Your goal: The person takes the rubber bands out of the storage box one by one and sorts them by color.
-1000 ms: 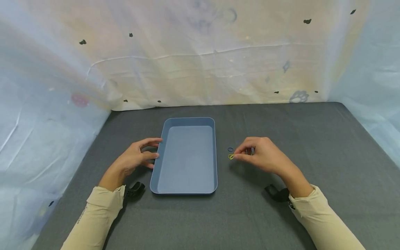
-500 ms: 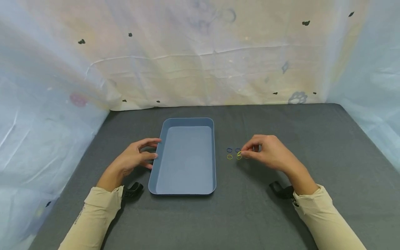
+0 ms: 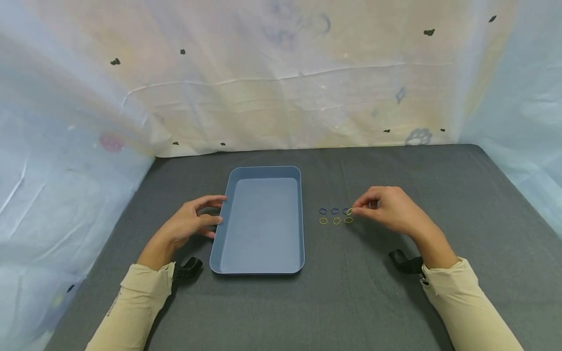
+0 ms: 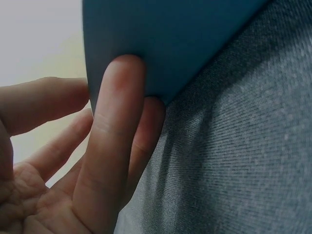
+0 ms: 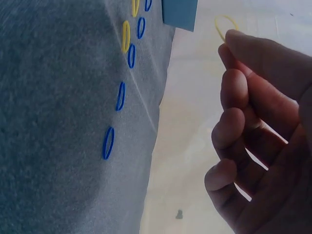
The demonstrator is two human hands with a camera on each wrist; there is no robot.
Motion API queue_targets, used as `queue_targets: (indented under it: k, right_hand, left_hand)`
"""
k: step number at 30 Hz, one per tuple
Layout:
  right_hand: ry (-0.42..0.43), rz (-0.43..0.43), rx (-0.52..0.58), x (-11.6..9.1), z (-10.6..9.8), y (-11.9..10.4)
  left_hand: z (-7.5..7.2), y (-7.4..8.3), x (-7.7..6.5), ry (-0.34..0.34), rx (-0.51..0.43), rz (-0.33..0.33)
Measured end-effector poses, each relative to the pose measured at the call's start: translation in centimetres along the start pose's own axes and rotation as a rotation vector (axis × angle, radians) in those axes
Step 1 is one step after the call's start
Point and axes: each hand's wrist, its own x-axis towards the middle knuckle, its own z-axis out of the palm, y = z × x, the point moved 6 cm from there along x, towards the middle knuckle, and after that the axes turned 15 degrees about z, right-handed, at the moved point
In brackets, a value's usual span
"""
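Observation:
My right hand (image 3: 392, 209) pinches a yellow rubber band (image 5: 225, 22) between thumb and index finger, raised over the table right of the tray. Below and left of those fingertips lie three yellow rubber bands (image 3: 336, 221) in a row. Behind them runs a row of blue rubber bands (image 3: 335, 211); the hand hides part of it in the head view, while the right wrist view shows several blue bands (image 5: 120, 96). My left hand (image 3: 190, 222) rests its relaxed fingers against the left side of a blue-grey rectangular tray (image 3: 267, 269). Its fingertips touch the outer wall near the rim.
Dark grey cloth (image 3: 342, 302) covers the table. A pale printed curtain (image 3: 281, 107) hangs along the back edge, with bluish sheets at both sides. Black straps (image 3: 189, 267) hang at the wrists.
My right hand has moved to the right, leaving yellow rubber bands laid in a row and uncovering more blue ones. The left hand stays at the tray.

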Motion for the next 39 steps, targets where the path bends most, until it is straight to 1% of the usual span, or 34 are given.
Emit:
queue_targets:
  k: [9,16,27,36,39]
  right_hand:
    - [-0.024,0.04,-0.006,0.0,0.0,0.8]
    - [-0.035,0.051,-0.01,0.3,0.2,1.4]
    - [-0.081,0.11,-0.027,0.7,0.7,2.7]
    - [-0.108,0.122,-0.042,0.9,1.0,3.2]
    - [-0.117,0.11,-0.052,0.9,1.2,3.3]
  left_hand:
    - [0.1,-0.1,0.1,0.0,0.002,0.001]
    - [0.2,-0.2,0.1,0.003,-0.001,0.004]
    - [0.2,-0.2,0.0,0.0,-0.011,0.007]
    - [0.1,-0.2,0.0,-0.004,-0.014,0.007]
    - [0.0,-0.1,0.0,-0.002,-0.011,0.007]
